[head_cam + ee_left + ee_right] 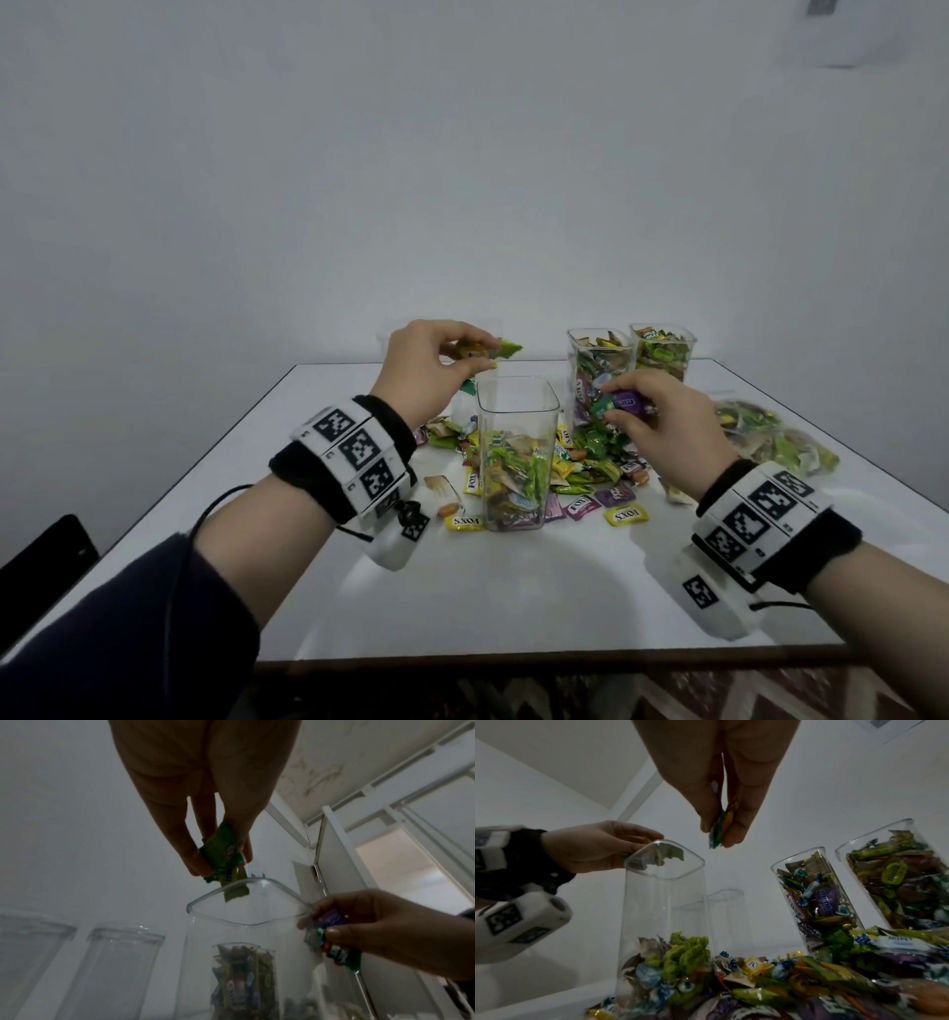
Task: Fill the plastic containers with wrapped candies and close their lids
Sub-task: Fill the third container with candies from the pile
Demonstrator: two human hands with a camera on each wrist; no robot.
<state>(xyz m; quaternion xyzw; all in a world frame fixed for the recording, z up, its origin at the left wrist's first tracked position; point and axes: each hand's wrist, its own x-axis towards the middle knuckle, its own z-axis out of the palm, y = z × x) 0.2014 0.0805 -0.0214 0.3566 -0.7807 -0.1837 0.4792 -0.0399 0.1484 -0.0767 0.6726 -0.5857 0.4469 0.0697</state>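
Observation:
A tall clear plastic container (516, 411) stands mid-table, about a third full of wrapped candies. My left hand (436, 360) hovers just above its far left rim and pinches green and yellow wrapped candies (506, 348), also seen in the left wrist view as candies (223, 858) over the container rim (246, 902). My right hand (652, 416) is right of the container at rim height, pinching purple and green candies (624, 403). Loose candies (590, 478) lie around the container's base. Two full containers (598, 370) (662, 354) stand open behind. No lids are visible.
A clear bag of candies (770, 437) lies at the right side of the white table (462, 591). Two empty clear containers (115, 963) (28, 943) show in the left wrist view. A dark chair (41, 565) sits at the table's left edge.

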